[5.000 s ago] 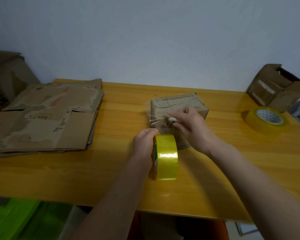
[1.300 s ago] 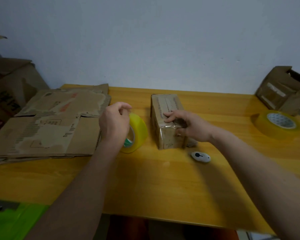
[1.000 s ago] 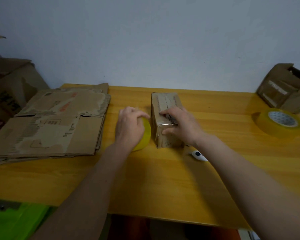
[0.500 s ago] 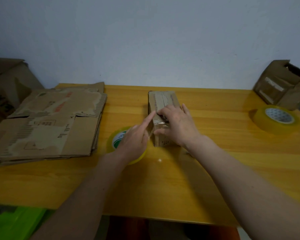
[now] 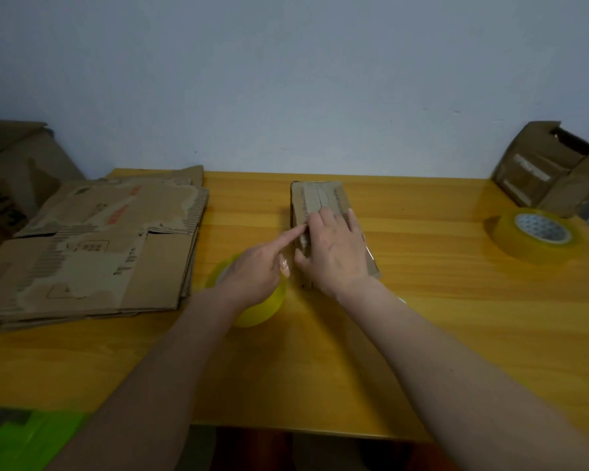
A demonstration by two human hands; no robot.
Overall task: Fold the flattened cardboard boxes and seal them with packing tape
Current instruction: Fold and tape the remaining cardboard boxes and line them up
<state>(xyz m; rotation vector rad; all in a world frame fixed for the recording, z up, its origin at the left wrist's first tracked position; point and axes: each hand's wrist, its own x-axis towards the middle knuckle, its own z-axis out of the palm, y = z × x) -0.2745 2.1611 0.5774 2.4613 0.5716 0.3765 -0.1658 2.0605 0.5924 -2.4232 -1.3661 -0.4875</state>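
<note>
While the clear packing tape is being smoothed onto the small folded brown cardboard box (image 5: 320,205), that box lies near the middle of the yellow wooden surface (image 5: 439,317). It is pressed from above by the right hand (image 5: 334,253), whose fingers are laid flat and straight along the top seam. The left hand (image 5: 259,270), just left of the box, has its index finger stretched onto the seam; the other fingers are curled, and whether anything is pinched in them cannot be told. A yellow roll of packing tape (image 5: 259,307) lies under that hand, beside the box.

A crease or trapped bubble could be left in the tape if pressure is uneven, and the loose flap at the box's near right corner may stay unstuck. A weak seal would probably result.

Left of the box a stack of flattened brown cardboard boxes (image 5: 92,246) is spread; far right of it stand a second yellow tape roll (image 5: 534,236) and an open brown carton (image 5: 551,168). A plain pale wall (image 5: 286,79) is seen behind.
</note>
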